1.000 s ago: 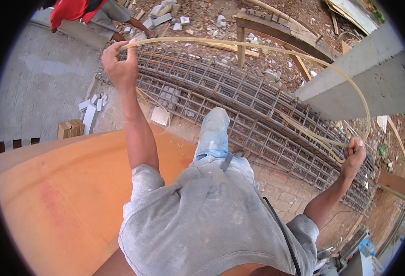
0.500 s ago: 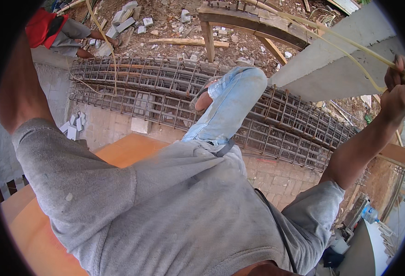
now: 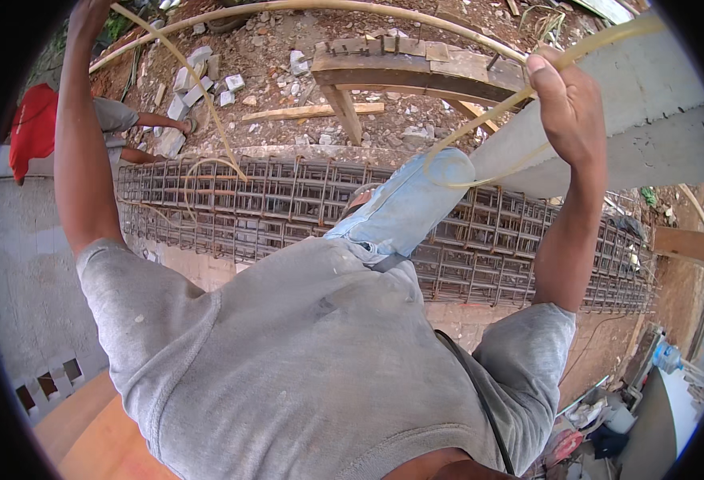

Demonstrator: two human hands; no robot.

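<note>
My right hand [image 3: 572,108] is raised at the upper right. Its fingers close round a yellowish, see-through hose [image 3: 476,124]. From that hand the hose hangs in a loop above my knee, and a thicker-looking stretch runs to the upper right. My left hand [image 3: 89,18] reaches to the upper left edge, its fingers cut off. A thin length of similar hose [image 3: 177,54] slants down from beside it to the rebar cages [image 3: 288,192], where a loop hangs. A long pale tan pole or tube [image 3: 320,6] arcs across the top toward my right hand.
My bent leg in jeans [image 3: 416,200] stands over the rebar. Beyond lie a wooden frame [image 3: 400,76] with upright nails or bolts, broken blocks [image 3: 194,92] and rubble. A concrete slab [image 3: 648,120] rises at right. A person in red [image 3: 33,128] is at far left.
My right hand has moved left and inward with the hose. My left hand has come partly into view at the top. The long pale pole or tube now spans the upper picture.
</note>
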